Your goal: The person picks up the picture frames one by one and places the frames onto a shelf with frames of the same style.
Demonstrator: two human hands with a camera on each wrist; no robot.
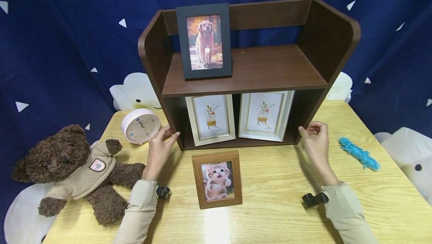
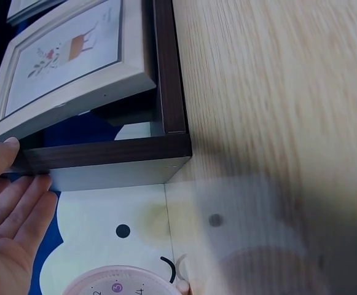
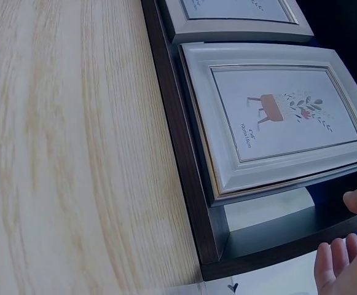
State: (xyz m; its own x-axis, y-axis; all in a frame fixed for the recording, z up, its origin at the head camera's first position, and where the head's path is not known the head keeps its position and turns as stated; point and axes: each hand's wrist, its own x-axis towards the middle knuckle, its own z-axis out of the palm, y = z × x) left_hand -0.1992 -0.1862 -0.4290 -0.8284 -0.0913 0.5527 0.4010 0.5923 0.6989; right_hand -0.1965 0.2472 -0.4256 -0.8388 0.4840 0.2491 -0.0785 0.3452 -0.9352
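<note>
A dark brown two-tier shelf (image 1: 270, 64) stands upright on the table. My left hand (image 1: 160, 150) grips its left side panel near the bottom, thumb on the inner side and fingers along the outer face. At the right side panel my right hand (image 1: 316, 144) does the same, the panel passing between thumb and fingers. Two pale picture frames, a left one (image 1: 230, 124) and a right one (image 1: 244, 116), lean in the lower compartment, both with potted-plant prints. A black frame (image 1: 181, 41) with a dog photo stands at the left of the upper tier.
In front of the shelf lies a brown wooden frame (image 1: 199, 184) with a kitten picture. A round pink clock (image 1: 143, 127) and a brown teddy bear (image 1: 111, 206) are on the left. Blue yarn (image 1: 359, 154) lies at the right. Behind hangs a dark blue curtain (image 1: 84, 18).
</note>
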